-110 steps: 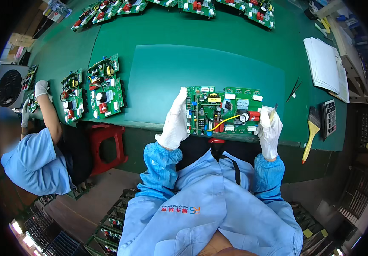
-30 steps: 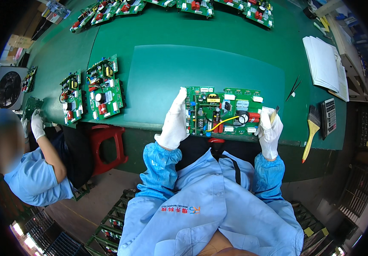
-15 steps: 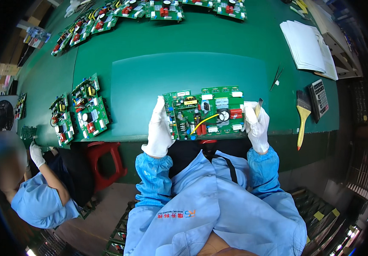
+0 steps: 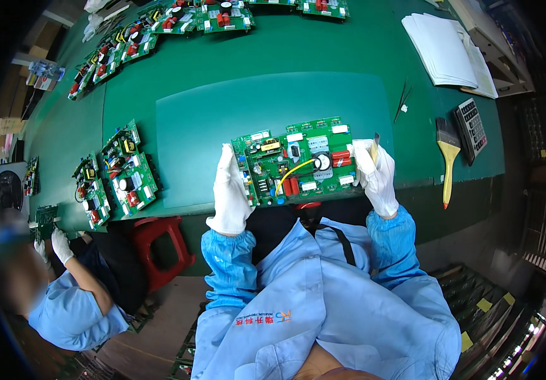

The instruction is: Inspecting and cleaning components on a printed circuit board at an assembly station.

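A green circuit board [image 4: 298,158] is held in front of me over the table's near edge. It carries red and white blocky parts, a round black-and-white part and a yellow wire curving across its middle. My left hand [image 4: 230,192], in a white glove, grips the board's left edge. My right hand [image 4: 377,177], also gloved, holds the right edge between thumb and fingers. A small thin tool with a flat, greyish end [image 4: 375,142] sticks up from the right hand; the rest of it is hidden.
Two similar boards [image 4: 132,175] lie to the left, several more [image 4: 225,18] along the far side. At right are black tweezers [image 4: 402,101], a yellow-handled brush [image 4: 449,161], a calculator [image 4: 471,132] and papers [image 4: 439,50]. A co-worker [image 4: 73,304] sits left, by a red stool [image 4: 162,250].
The board and both my hands appear slightly further left, with the board's right side tilted up a little; the whole view has shifted too. Both the co-worker's gloved hands now show at a board.
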A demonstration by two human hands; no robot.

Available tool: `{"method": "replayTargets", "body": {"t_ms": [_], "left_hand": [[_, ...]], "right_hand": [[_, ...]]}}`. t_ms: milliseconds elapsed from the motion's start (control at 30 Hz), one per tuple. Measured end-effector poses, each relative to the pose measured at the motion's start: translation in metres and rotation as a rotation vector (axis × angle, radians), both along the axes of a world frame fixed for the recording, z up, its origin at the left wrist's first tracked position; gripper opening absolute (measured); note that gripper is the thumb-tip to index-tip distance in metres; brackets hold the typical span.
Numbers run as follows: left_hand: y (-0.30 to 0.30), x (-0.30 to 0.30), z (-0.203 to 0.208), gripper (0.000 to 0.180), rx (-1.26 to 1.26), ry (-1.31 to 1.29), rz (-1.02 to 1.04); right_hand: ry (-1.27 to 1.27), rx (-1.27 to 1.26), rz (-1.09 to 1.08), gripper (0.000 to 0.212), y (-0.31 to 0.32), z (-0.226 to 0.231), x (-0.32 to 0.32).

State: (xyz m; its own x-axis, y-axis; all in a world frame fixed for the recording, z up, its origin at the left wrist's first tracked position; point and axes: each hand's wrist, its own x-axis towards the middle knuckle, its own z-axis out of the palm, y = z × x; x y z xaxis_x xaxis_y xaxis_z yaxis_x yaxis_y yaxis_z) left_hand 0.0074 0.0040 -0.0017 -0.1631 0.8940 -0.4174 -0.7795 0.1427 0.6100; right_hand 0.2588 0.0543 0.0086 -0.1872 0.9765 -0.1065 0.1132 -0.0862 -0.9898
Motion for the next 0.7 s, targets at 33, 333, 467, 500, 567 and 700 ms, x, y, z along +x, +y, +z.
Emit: {"method": "replayTargets", "body": {"t_ms": [33, 333, 467, 500, 567, 700], "left_hand": [[0.0, 0.0, 0.0, 0.052, -0.001, 0.001, -0.002], [0.0, -0.001, 0.001, 0.052, -0.008, 0.012, -0.029], [0.0, -0.001, 0.009, 0.051, -0.008, -0.025, -0.044], [0.0, -0.001, 0.011, 0.049, -0.005, -0.037, -0.054], [-0.001, 0.0, 0.009, 0.049, 0.001, -0.036, -0.034], [-0.001, 0.0, 0.01, 0.05, -0.012, -0.084, -0.022]], "right_hand": [[0.001, -0.001, -0.002, 0.034, 0.0, -0.001, 0.0], [0.0, -0.012, -0.019, 0.034, 0.0, 0.005, -0.004], [-0.007, -0.021, -0.003, 0.035, 0.0, 0.003, -0.004], [-0.017, -0.012, -0.005, 0.035, 0.0, 0.002, -0.003], [-0.014, -0.002, -0.003, 0.034, 0.0, 0.002, -0.004], [-0.017, -0.013, -0.024, 0.033, 0.0, 0.0, -0.004]]}}
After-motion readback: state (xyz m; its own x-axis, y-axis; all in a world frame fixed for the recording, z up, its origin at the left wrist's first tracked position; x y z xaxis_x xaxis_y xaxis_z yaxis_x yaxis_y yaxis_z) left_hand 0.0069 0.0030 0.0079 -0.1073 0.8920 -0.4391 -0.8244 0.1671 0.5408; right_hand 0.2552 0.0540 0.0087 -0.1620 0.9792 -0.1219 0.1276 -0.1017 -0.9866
